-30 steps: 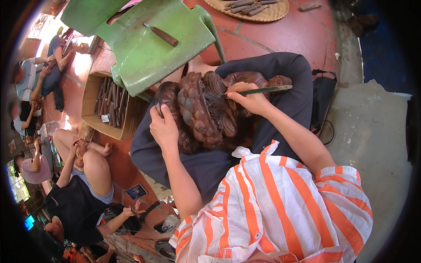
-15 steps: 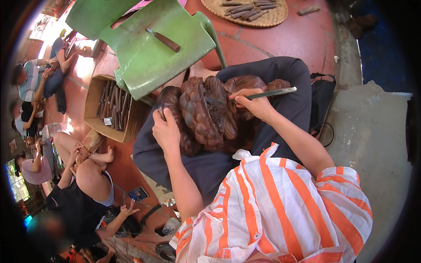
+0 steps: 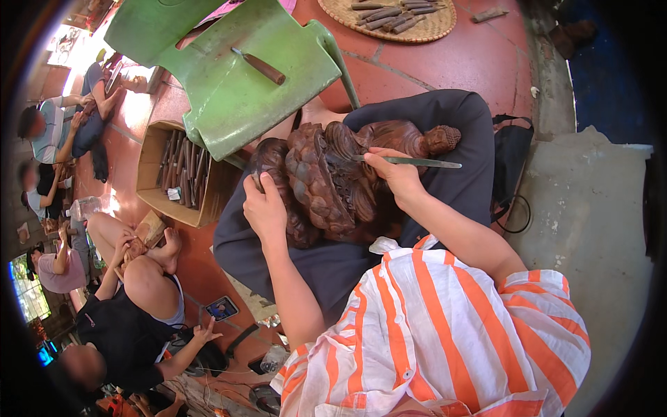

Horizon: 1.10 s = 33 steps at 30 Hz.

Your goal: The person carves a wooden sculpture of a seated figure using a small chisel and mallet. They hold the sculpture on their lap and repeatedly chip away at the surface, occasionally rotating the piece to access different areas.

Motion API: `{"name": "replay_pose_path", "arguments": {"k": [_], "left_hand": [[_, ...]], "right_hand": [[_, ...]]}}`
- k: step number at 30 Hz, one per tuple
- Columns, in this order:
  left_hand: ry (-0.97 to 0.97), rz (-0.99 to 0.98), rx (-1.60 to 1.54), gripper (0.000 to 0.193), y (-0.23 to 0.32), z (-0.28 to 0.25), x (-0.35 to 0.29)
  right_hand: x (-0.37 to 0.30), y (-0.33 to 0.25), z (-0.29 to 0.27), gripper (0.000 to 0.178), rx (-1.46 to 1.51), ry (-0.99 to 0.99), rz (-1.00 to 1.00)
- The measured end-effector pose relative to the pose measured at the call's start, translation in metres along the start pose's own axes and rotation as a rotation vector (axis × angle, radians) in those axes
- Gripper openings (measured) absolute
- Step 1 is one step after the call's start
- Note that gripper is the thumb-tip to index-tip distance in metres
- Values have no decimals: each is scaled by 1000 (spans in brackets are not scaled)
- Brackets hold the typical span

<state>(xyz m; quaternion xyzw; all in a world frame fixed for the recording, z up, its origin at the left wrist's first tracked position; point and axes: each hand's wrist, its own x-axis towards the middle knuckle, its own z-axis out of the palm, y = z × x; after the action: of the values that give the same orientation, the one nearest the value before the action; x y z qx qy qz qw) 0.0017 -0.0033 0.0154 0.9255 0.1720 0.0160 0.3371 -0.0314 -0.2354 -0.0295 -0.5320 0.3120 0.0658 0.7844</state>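
Observation:
A dark brown carved wooden statue (image 3: 325, 182) lies on its side across my lap. Its small head with tight curls points right, and its lobed base lies to the left. My left hand (image 3: 265, 207) is closed around the left end of the base, with the fingertips partly hidden. My right hand (image 3: 394, 175) pinches a slim flat metal file (image 3: 432, 163) over the middle of the carving. One end of the file meets the carved folds, and the other sticks out to the right beneath the statue's head.
A green plastic chair (image 3: 236, 104) stands ahead, bearing a wooden-handled chisel (image 3: 260, 67). Left of my knee sits a cardboard box (image 3: 154, 189) of wooden-handled tools. A woven tray (image 3: 445, 26) holds more tools. Another person (image 3: 121, 320) sits close on the left.
My right hand has shifted slightly left and down. The file's free end has swung downward, uncovering the statue's head. My left hand stays nearly where it was.

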Motion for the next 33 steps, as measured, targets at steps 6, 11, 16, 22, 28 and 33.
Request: {"name": "replay_pose_path", "arguments": {"k": [6,11,16,22,28,33], "left_hand": [[23,28,-2,40,-2,2,0],[41,39,-10,39,-5,3,0],[9,22,-4,39,0,-1,0],[31,48,-27,41,-7,3,2],[11,28,-5,45,-9,1,1],[32,64,1,44,-13,3,3]], "right_hand": [[5,7,-9,22,113,14,1],[-1,-3,-4,12,4,18,21],[3,0,-10,9,9,-16,38],[-3,-9,-25,15,-92,-113,-111],[-33,-59,-41,21,-560,-342,-166],[-25,-85,-43,12,-741,-447,-308]]}}
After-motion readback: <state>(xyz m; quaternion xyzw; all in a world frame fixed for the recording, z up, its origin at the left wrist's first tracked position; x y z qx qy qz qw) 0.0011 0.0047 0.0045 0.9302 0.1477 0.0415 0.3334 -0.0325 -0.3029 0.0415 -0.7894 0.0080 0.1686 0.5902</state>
